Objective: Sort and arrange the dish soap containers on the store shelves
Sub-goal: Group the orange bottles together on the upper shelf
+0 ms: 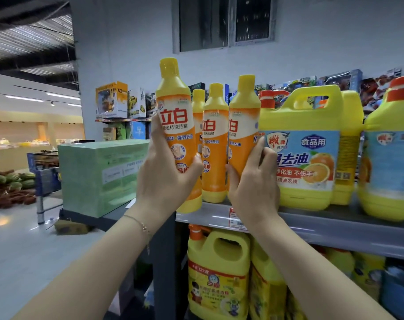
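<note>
Orange bottle [176, 132], cap up and leaning left, is wrapped by left hand [165, 181]; right hand [254, 183] clasps neighbouring bottle [243, 121], upright.

Orange-and-yellow bottles [214, 144] with red lettering, yellow jug [309, 144] with blue orange-printed label, green box [99, 172]

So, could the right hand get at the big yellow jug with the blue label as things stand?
Probably not yet. The right hand grips an orange bottle standing right beside the yellow jug. Nothing stands in front of the jug, but the hand would have to let go first.
</note>
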`<state>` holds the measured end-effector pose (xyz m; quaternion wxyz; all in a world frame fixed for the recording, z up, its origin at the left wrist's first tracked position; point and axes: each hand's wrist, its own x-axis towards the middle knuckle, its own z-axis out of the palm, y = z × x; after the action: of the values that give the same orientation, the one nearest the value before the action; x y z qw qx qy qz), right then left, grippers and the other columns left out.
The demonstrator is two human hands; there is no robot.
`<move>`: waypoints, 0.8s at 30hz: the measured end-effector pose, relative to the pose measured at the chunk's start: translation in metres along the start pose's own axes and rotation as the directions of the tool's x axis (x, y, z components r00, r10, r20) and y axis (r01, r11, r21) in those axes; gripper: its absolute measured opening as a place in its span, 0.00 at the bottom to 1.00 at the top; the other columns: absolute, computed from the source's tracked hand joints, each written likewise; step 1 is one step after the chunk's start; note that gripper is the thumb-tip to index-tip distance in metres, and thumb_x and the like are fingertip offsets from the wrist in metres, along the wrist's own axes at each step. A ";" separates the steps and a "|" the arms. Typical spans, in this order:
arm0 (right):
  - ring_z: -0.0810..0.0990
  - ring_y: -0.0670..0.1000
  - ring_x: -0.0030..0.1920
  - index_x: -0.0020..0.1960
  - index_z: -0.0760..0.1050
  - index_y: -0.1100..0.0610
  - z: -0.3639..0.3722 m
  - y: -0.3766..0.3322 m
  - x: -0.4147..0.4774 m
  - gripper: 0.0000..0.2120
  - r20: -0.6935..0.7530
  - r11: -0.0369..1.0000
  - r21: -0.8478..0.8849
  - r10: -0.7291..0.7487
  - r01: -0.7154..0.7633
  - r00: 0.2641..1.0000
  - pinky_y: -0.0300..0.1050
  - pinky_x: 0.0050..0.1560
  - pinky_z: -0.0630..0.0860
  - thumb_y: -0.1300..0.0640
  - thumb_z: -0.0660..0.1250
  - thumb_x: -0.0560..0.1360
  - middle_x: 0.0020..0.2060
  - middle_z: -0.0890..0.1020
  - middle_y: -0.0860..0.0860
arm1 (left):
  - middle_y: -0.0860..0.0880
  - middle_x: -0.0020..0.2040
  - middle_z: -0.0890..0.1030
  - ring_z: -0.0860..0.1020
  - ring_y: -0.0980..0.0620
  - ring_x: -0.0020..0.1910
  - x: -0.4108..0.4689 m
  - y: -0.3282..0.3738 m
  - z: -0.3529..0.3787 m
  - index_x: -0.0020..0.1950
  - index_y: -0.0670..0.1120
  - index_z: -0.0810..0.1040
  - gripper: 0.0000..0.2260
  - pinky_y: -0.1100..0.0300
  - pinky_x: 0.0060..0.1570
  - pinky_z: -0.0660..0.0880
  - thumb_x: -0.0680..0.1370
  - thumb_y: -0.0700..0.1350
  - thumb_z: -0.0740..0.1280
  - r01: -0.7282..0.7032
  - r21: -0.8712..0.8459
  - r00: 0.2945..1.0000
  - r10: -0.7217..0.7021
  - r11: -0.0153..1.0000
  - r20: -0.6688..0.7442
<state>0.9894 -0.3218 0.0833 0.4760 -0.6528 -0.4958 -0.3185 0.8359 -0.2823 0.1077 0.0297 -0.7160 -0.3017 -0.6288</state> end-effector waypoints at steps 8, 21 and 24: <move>0.78 0.61 0.52 0.73 0.61 0.68 0.011 0.002 -0.001 0.33 -0.034 0.993 -0.116 0.001 -0.005 0.999 0.52 0.39 0.80 0.46 0.62 0.78 0.56 0.74 0.64 | 0.47 0.63 0.74 0.78 0.51 0.50 0.026 -0.015 0.022 0.78 0.52 0.41 0.42 0.58 0.44 0.74 0.75 0.56 0.66 0.017 0.054 1.000 -0.017 0.998 -0.014; 0.78 0.61 0.52 0.73 0.61 0.68 0.013 0.006 -0.003 0.32 -0.071 0.997 -0.072 -0.041 0.036 0.997 0.52 0.40 0.80 0.46 0.60 0.78 0.57 0.74 0.65 | 0.45 0.73 0.66 0.76 0.43 0.59 0.032 -0.042 0.054 0.78 0.53 0.38 0.42 0.50 0.50 0.73 0.76 0.58 0.65 0.100 0.113 0.994 -0.104 0.989 0.038; 0.78 0.61 0.52 0.72 0.61 0.69 0.014 0.007 -0.003 0.32 -0.086 0.997 -0.068 -0.050 0.044 0.995 0.51 0.40 0.81 0.46 0.60 0.79 0.56 0.74 0.65 | 0.45 0.72 0.66 0.76 0.43 0.61 0.028 -0.045 0.056 0.78 0.50 0.38 0.42 0.47 0.53 0.75 0.76 0.56 0.64 0.089 0.089 0.993 -0.095 0.992 0.072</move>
<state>0.9945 -0.3106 0.0736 0.4678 -0.6417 -0.4790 -0.3740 0.8647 -0.2105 0.1067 0.0197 -0.7228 -0.3618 -0.5884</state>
